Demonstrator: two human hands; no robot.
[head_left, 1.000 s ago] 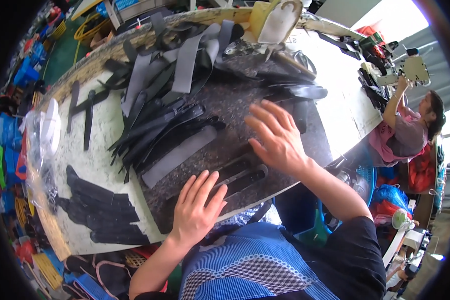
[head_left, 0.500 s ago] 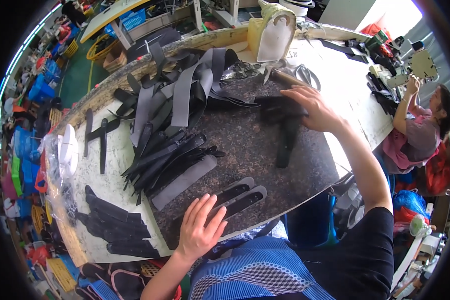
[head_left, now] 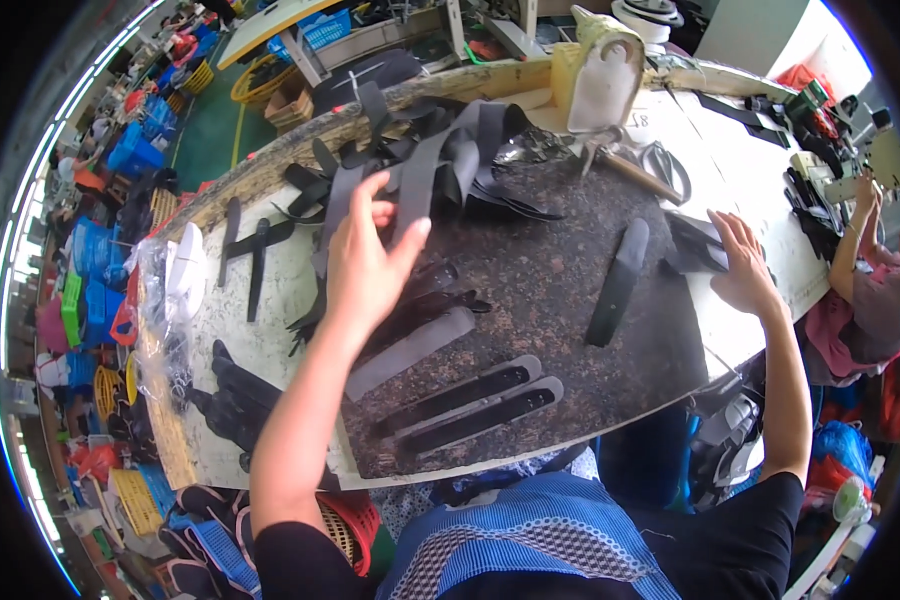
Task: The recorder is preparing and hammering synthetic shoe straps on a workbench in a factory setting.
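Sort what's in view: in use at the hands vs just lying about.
Likely in use:
strip pile, under the left hand (contact unclear)
dark pieces, at the right hand's fingertips
lone strip, between the hands
two side-by-side strips, near the front edge

Likely just lying about:
hammer-like tool
yellow container
clear plastic
blue basket

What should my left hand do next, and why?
Probably pinch the long grey strip: your left hand is at the heap of strips, its thumb and fingers spread near that one and seemingly holding nothing.
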